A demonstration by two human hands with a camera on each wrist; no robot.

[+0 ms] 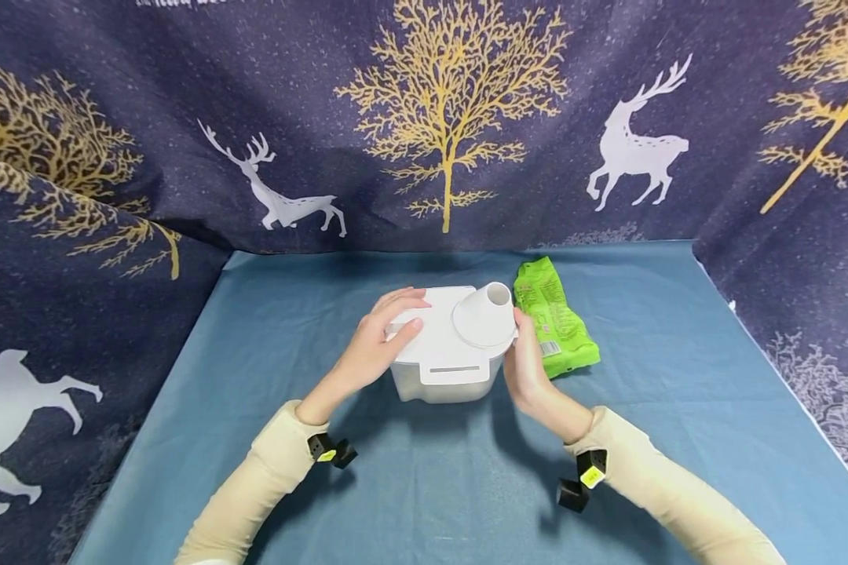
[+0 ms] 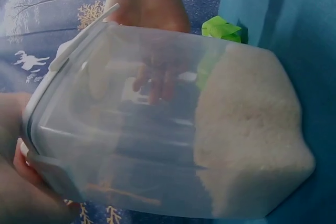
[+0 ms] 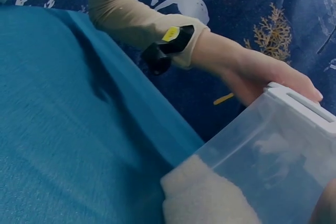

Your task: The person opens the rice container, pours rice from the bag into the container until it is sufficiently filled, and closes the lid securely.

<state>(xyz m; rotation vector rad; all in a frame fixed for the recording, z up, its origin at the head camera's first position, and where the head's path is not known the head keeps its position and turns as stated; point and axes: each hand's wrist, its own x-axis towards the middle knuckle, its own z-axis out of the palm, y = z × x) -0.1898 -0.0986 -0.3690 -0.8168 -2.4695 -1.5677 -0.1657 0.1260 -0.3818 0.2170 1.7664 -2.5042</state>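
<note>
A clear plastic storage container [image 2: 147,150] with a white lid [image 1: 434,329] is held between both hands in the head view. A white funnel-shaped spout [image 1: 484,314] rises from the lid's right side. Pale, rice-like grains [image 2: 252,124] fill the container's lower part. My left hand [image 1: 385,333] grips the lid's left edge, thumb on top. On the opposite side, my right hand [image 1: 526,361] holds the container's wall near the lid; its fingers show blurred through the plastic in the left wrist view. Whether the base touches the table is unclear.
A green packet [image 1: 554,322] lies just right of the container, behind my right hand. Blue cloth [image 1: 254,377] covers the table. A dark patterned curtain [image 1: 290,94] hangs along the back and sides.
</note>
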